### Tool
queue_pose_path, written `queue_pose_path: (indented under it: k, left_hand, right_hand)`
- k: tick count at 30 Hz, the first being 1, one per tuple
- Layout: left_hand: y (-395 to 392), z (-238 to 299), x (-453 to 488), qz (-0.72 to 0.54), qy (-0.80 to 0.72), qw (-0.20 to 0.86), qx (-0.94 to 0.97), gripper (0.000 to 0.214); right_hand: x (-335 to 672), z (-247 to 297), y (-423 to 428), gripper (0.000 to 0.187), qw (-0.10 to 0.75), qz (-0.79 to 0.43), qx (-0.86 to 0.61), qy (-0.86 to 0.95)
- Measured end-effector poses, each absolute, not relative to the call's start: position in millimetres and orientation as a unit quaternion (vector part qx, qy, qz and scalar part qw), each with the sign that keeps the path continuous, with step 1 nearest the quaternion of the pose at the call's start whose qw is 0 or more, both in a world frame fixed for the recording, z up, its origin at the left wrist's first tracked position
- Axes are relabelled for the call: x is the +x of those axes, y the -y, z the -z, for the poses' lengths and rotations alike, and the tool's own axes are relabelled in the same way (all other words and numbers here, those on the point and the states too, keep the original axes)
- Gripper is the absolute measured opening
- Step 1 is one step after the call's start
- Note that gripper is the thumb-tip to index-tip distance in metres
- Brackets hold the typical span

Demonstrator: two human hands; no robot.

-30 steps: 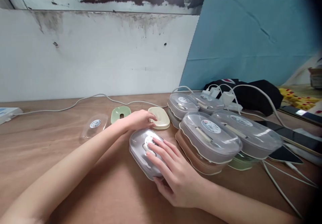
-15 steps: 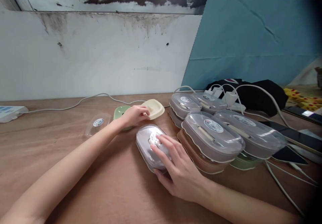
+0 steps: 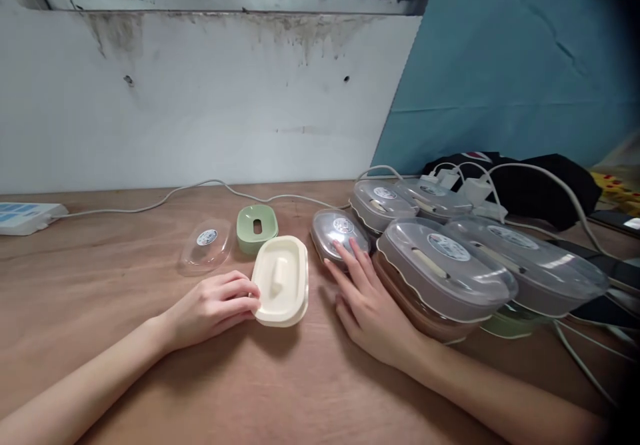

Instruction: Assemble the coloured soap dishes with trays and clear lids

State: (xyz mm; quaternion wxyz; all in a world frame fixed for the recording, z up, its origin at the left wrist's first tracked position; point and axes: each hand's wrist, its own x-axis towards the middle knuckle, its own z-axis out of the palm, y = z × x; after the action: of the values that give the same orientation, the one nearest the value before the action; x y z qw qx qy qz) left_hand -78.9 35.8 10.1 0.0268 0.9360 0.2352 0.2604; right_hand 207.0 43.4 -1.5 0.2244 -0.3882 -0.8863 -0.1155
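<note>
My left hand (image 3: 216,306) pinches the near-left edge of a cream soap-dish base (image 3: 280,281) that lies flat on the wooden table (image 3: 100,278). My right hand (image 3: 367,298) rests with fingers stretched out, their tips on a small closed box with a clear lid (image 3: 339,233). Behind the cream base sits a green insert tray (image 3: 257,227). A loose clear lid with a round sticker (image 3: 206,251) lies to its left.
Several closed clear-lidded boxes (image 3: 445,268) are stacked right of my right hand. Beyond them lie white cables and chargers (image 3: 475,188), a black cloth (image 3: 540,188) and a phone. A white power strip (image 3: 25,217) sits far left against the wall.
My left hand drew the cream base from the back toward me and set it down. My right hand pushed the small closed box away, up against the stacked boxes.
</note>
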Motion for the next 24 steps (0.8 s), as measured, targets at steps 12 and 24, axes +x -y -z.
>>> queue_pose_path:
  k: [12, 24]
  left_hand:
    - [-29.9, -12.6, -66.7, -0.216, -0.312, 0.139, 0.914, 0.042]
    - [-31.8, -8.0, -63.1, -0.105, -0.417, 0.118, 0.895, 0.086]
  right_hand:
    - [210.9, 0.5, -41.1, 0.057, 0.210, -0.091, -0.348, 0.909]
    - [212.2, -1.7, -38.0, 0.052, 0.181, -0.084, -0.312, 0.929]
